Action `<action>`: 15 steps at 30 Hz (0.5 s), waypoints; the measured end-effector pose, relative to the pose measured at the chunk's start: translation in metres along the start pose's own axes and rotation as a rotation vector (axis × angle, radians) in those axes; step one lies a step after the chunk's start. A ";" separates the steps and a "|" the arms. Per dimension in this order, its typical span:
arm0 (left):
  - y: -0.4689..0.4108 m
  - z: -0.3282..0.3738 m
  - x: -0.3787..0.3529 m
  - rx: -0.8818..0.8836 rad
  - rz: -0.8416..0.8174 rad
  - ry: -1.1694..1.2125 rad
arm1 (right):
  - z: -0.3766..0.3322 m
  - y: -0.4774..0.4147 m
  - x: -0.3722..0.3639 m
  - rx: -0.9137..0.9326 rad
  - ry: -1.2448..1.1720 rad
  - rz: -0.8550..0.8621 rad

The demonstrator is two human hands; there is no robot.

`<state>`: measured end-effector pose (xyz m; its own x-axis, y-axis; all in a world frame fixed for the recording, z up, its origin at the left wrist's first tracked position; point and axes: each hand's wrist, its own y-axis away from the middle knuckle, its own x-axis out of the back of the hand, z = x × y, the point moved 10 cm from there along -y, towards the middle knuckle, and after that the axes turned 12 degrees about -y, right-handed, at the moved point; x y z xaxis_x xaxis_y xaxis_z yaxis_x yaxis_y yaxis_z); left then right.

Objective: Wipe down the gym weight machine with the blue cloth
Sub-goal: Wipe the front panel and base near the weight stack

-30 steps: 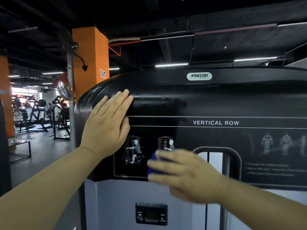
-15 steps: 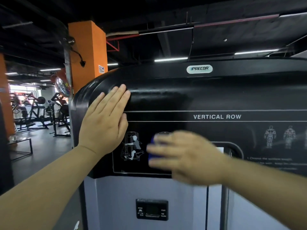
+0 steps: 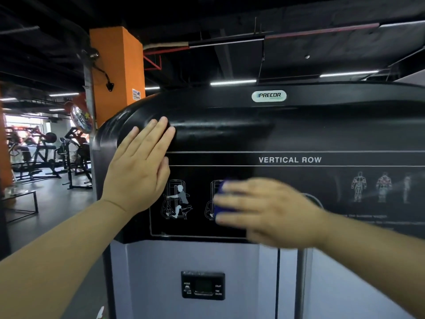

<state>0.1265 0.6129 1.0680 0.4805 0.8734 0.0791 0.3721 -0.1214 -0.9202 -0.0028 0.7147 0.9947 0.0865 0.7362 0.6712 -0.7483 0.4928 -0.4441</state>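
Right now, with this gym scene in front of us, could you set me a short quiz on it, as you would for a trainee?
1. True or false: the left hand lies flat on the weight machine, fingers straight.
2. Which hand presses the blue cloth against the machine? A) left hand B) right hand
3. Fill in: the white lettering on the machine reads "VERTICAL ___".

Key: 1 true; 2 B; 3 ROW.
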 end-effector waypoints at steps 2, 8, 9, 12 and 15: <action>0.000 0.000 0.000 -0.003 0.002 0.001 | 0.040 -0.001 0.048 -0.167 0.031 0.227; 0.001 0.003 0.001 0.004 -0.003 0.006 | 0.034 0.001 0.040 -0.315 0.012 0.332; 0.002 0.003 0.002 0.006 -0.005 0.011 | 0.012 0.002 0.012 -0.213 -0.004 0.194; 0.004 0.003 0.003 -0.033 -0.009 0.043 | -0.024 0.022 -0.025 -0.002 -0.050 -0.080; 0.011 -0.002 0.003 -0.042 -0.008 0.039 | 0.015 0.016 0.021 -0.121 -0.062 0.107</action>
<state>0.1334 0.6136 1.0587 0.5078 0.8554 0.1024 0.4089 -0.1347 -0.9026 -0.0223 0.7309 1.0105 -0.0329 0.7594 0.6498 -0.6658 0.4682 -0.5809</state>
